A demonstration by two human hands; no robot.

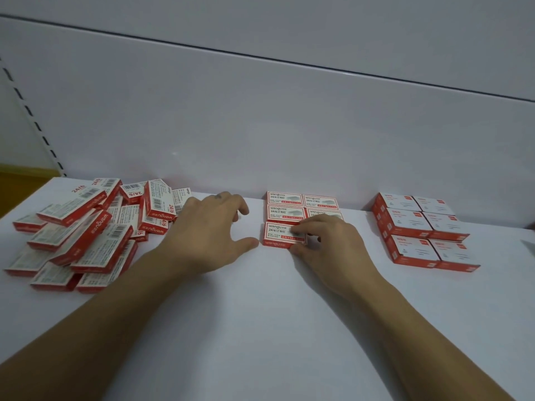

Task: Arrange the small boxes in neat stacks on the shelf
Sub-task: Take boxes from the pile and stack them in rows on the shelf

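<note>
A loose heap of several small red-and-white boxes (86,227) lies at the left of the white shelf (260,299). In the middle, several of the same boxes lie flat in a neat two-column group (285,208) against the back panel. My right hand (327,247) pinches the front box of that group (279,234) at its right end, fingers on top and thumb at the front edge. My left hand (208,230) hovers just left of that box, fingers spread and relaxed, holding nothing; its thumb tip is close to the box's left end.
A tidy block of thicker red-and-white boxes (419,230), stacked in two columns, stands at the right. The white back panel (260,125) closes the shelf behind. A slotted upright (31,117) runs at the far left. Bare shelf surface lies in front of the boxes.
</note>
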